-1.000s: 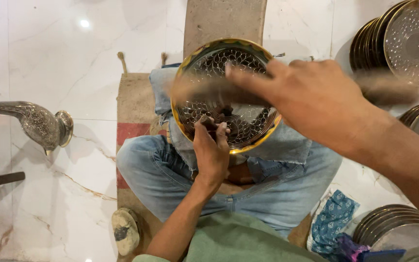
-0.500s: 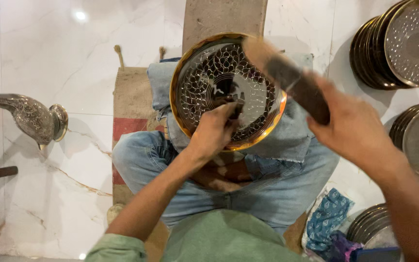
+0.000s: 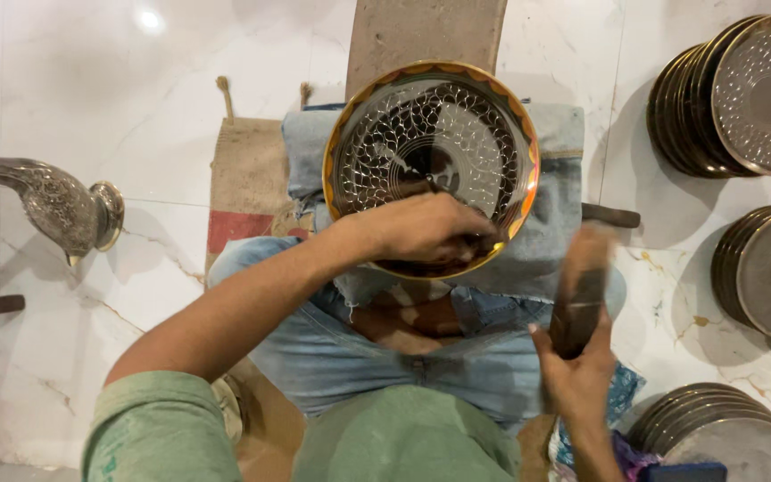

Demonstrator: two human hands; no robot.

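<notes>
The fingers of the left hand [image 3: 426,228] are curled in tight and pinch a thin dark metal punch [image 3: 421,183]. The tool pokes out past the knuckles, and its tip rests on the round brass-rimmed plate with a silver leaf pattern [image 3: 457,116]. The plate lies just in front of these fingers, tipped up on the person's lap, on a folded piece of blue denim cloth [image 3: 555,232].

The right hand [image 3: 577,379] is wrapped shut around the bottom of a dark wooden mallet [image 3: 582,290]. The mallet looks blurry. Its long side points up and away from the person, and its top end is near the lower right edge of the plate. It is not touching the punch. The left hand is on the plate; the right hand is off to the side, a little apart from it.

The person sits cross-legged in blue jeans [image 3: 332,348] and a green shirt [image 3: 403,437] on a brown sack mat with a red stripe [image 3: 243,187].

Farther out is the white marble floor [image 3: 64,80]. A silver patterned jug neck [image 3: 51,201] lies on the left. On the right are stacks of round metal plates [image 3: 742,98], one stack high up, one in the middle and one low down. A blue patterned cloth [image 3: 626,393] lies by the right wrist. I see no packages, labels or signs.
</notes>
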